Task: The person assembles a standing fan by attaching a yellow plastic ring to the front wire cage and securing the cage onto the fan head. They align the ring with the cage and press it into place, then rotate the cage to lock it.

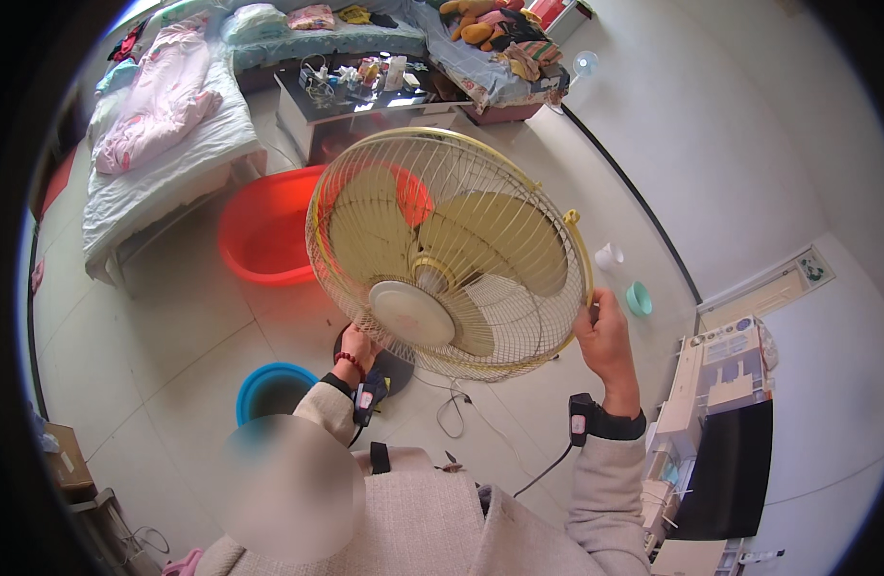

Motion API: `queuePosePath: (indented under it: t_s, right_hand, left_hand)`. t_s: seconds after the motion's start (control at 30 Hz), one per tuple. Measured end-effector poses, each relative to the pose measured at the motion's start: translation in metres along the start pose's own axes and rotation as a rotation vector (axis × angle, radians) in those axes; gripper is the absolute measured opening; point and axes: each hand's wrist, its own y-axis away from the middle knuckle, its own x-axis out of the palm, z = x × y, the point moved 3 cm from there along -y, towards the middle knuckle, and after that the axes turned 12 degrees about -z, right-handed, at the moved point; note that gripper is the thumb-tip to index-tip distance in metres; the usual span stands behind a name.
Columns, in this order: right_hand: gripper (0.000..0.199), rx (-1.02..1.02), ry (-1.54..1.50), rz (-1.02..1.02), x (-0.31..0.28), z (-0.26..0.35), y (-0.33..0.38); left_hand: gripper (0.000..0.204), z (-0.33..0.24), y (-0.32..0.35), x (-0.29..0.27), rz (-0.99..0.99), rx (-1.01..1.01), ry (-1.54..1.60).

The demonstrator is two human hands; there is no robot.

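Observation:
A large electric fan (411, 314) with a yellowed wire guard, tan blades and a pale round centre cap fills the middle of the view, its face tilted upward. My right hand (607, 341) is closed on the guard's yellow rim at the right, close below a curved yellow clip (572, 219). At the guard's lower left edge my left hand (359, 346) has its fingers curled against the wires; they are partly hidden. Behind this hand a dark round base (397, 372) shows on the floor. A strapped device sits on each wrist, and a red bead bracelet circles the left one.
Left of the fan stands a red tub (260, 235), with a blue basin (269, 389) nearer me. A cord (452, 408) trails over the tiles. A cluttered table (303, 120) and beds lie beyond. Right are a green bowl (639, 299), a white cup (609, 255) and a television (725, 470).

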Motion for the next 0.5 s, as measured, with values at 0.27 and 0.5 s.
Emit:
queuePosePath:
  t_s: [0.27,0.5]
  right_hand:
    - [0.02,-0.042,0.1,0.054,-0.0021,0.0005,-0.0017]
    - [0.017,0.017,0.083,0.051,0.0003,0.0031,-0.0013]
  left_hand:
    - [0.036,-0.0006,-0.0024,-0.0023,0.075,-0.122,0.177]
    - [0.053,-0.0046,0.0048,-0.0005,-0.043,-0.018,0.018]
